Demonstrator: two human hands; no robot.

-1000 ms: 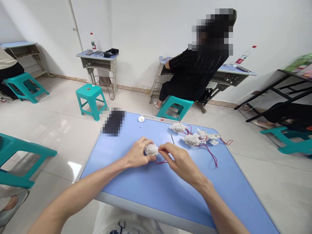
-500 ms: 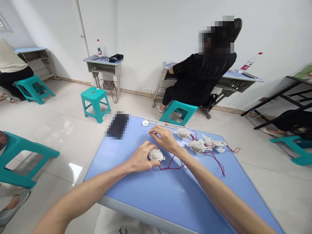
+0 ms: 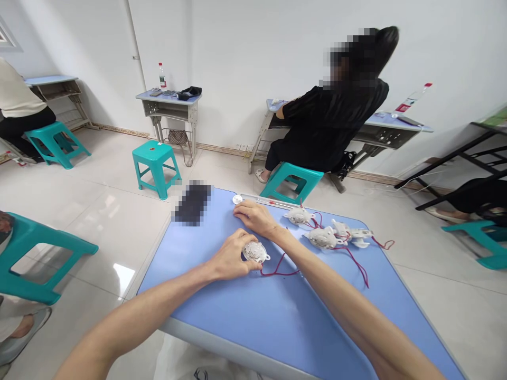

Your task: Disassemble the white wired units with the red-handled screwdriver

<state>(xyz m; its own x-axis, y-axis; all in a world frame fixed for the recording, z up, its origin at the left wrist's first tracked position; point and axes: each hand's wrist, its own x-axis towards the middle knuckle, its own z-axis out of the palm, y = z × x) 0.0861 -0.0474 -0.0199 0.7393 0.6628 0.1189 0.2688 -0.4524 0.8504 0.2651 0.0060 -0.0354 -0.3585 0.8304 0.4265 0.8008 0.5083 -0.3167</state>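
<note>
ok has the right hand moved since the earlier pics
Yes, the right hand has moved away from the near side of the table and to the left, and now lies close to the white disc.

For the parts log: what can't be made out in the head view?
White housing: one side covered by the left hand.
Dark object on the blue table: pixelated, type unreadable.
Where the red wire joins the far units: too small.
Strip beside the right hand: markings too small.
</note>
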